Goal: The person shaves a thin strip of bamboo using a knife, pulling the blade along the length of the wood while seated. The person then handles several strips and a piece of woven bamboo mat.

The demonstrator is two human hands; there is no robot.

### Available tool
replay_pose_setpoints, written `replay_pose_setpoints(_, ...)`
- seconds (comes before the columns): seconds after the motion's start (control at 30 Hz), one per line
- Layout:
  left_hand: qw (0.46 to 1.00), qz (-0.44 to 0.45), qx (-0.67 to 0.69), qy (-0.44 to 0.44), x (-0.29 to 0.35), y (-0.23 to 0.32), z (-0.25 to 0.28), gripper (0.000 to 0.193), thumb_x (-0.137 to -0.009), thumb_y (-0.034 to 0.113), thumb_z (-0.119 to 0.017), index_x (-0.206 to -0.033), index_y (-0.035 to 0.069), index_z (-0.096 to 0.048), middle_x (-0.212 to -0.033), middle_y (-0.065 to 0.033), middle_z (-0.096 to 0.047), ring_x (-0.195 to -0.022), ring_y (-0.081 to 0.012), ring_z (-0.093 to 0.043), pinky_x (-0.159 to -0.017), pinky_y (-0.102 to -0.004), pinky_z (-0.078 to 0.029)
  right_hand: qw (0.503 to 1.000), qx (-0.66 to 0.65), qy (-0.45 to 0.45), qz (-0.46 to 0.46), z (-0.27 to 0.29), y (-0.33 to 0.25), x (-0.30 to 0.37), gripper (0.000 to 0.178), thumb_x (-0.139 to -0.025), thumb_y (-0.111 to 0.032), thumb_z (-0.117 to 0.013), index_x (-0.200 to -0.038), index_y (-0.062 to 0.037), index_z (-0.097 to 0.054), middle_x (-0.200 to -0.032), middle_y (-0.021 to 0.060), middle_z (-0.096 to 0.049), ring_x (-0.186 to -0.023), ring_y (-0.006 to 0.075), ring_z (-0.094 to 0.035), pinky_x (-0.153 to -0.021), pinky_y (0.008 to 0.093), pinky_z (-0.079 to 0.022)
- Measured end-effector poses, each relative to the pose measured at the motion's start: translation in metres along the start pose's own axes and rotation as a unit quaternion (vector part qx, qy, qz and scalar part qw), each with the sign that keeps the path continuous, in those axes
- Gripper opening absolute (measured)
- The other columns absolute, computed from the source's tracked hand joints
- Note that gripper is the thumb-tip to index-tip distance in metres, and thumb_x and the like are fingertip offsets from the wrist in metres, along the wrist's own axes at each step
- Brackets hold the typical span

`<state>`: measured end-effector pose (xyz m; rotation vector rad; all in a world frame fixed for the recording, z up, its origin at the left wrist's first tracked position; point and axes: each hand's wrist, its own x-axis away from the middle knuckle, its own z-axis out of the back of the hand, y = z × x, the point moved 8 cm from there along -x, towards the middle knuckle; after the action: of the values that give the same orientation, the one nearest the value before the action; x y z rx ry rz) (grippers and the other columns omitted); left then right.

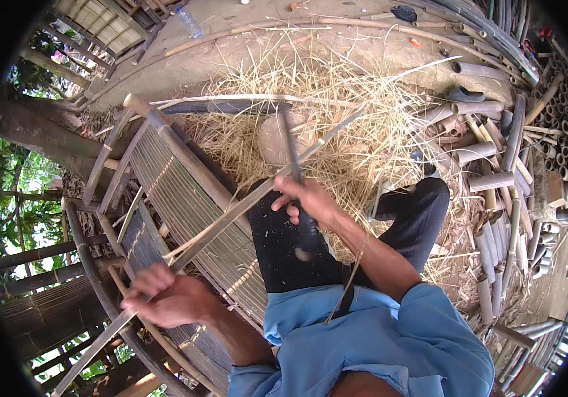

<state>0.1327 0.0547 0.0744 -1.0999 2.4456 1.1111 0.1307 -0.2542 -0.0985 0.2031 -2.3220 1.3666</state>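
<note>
A long, flat bamboo strip (pixel 224 220) runs slantwise across my lap, from the lower left up to the shavings. My left hand (pixel 175 298) is closed round its lower part. A thin sliver stands away from the strip just above that hand. In my right hand (pixel 310 198) is a knife (pixel 308 235) with a dark handle, its narrow blade pointing away from me. The blade crosses the strip, and my right fingers lie close beside the strip; whether the edge touches it I cannot tell.
A slatted bamboo bench (pixel 185 169) stands at my left. Beyond my legs lies a heap of pale bamboo shavings (pixel 324 86) around a round wooden block (pixel 276 140). Cut bamboo pieces (pixel 489 182) are piled at the right. A plastic bottle (pixel 190 23) lies far off.
</note>
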Motion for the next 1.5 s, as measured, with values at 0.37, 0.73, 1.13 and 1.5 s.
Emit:
replay_pose_setpoints(0.37, 0.964, -0.123, 0.046, -0.230, -0.060, 0.163, -0.057, 0.031, -0.105, 0.026, -0.050, -0.081, 0.007, -0.042, -0.065, 0.0012, -0.029, -0.056, -0.0120, -0.029, -0.047, -0.0256, -0.029, 0.780, 0.526, 0.016, 0.338, 0.010, -0.006, 0.076, 0.030, -0.097, -0.023, -0.066, -0.124, -0.0095, -0.069, -0.075, 0.0136, -0.062, -0.063, 0.0308, -0.066, -0.054, 0.0415, -0.055)
replay_pose_setpoints(0.73, 0.968, -0.097, -0.040, -0.228, -0.013, 0.055, -0.076, 0.057, -0.110, 0.050, -0.026, -0.107, 0.003, -0.058, -0.067, -0.0026, -0.047, -0.056, -0.0144, -0.046, -0.047, -0.0294, -0.045, 0.887, 0.404, -0.059, 0.214, 0.006, -0.019, 0.080, 0.050, -0.087, -0.007, -0.070, -0.135, -0.0041, -0.056, -0.098, 0.0179, -0.068, -0.084, 0.0310, -0.069, -0.073, 0.0380, -0.054)
replay_pose_setpoints(1.13, 0.982, -0.021, -0.023, -0.188, 0.000, 0.011, -0.071, 0.043, -0.110, 0.046, -0.034, -0.082, 0.013, -0.038, -0.060, 0.0000, -0.029, -0.049, -0.0103, -0.023, -0.039, -0.0242, -0.020, 0.839, 0.510, 0.059, 0.183, 0.028, 0.001, 0.063, 0.060, -0.093, -0.013, -0.069, -0.148, -0.0086, -0.045, -0.107, 0.0246, -0.067, -0.086, 0.0409, -0.070, -0.072, 0.0444, -0.058)
replay_pose_setpoints(1.5, 0.966, 0.018, 0.022, -0.258, 0.004, 0.017, -0.084, 0.045, -0.108, 0.041, -0.042, -0.074, 0.012, -0.039, -0.060, 0.0017, -0.022, -0.052, -0.0110, -0.018, -0.046, -0.0292, -0.016, 0.788, 0.553, 0.052, 0.267, 0.029, 0.009, 0.005, 0.033, -0.096, -0.027, -0.066, -0.126, -0.0138, -0.062, -0.077, 0.0182, -0.065, -0.065, 0.0364, -0.068, -0.057, 0.0453, -0.056)
